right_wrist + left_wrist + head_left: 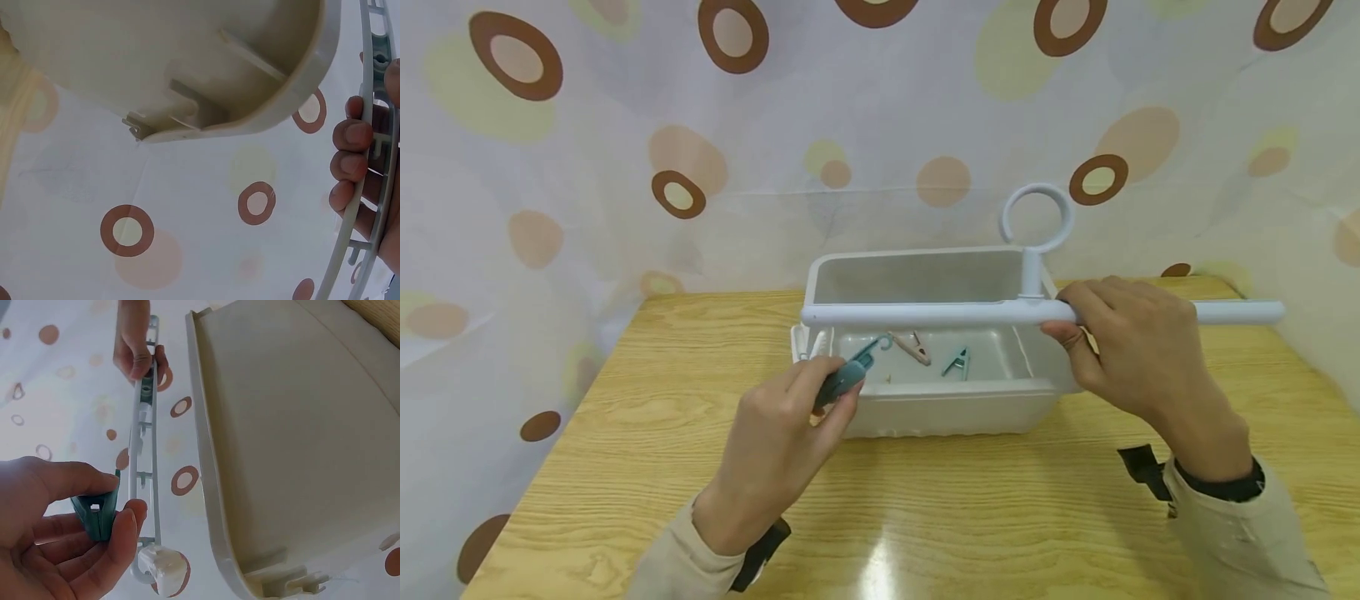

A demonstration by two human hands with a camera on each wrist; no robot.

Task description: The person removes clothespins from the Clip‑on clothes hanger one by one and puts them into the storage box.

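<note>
My left hand [778, 433] pinches a teal clothespin [842, 382] between thumb and fingers, in front of the bin's left side. The same clothespin [97, 519] shows close up in the left wrist view. Level above the bin lies a pale drying hanger [925, 314], a long bar with an open ring hook standing up from it. Its bar is gripped right of the hook by my right hand [1138, 346], whose curled fingers [350, 165] wrap it in the right wrist view. From below, the hanger [156, 506] looks hollow, with a teal piece near the right hand.
A white plastic bin [955, 414] stands on the wooden table [700, 400]. Inside lie a pinkish clothespin [912, 348] and a smaller teal clothespin [957, 362]. Behind the table hangs a patterned curtain [880, 108] with brown rings and dots.
</note>
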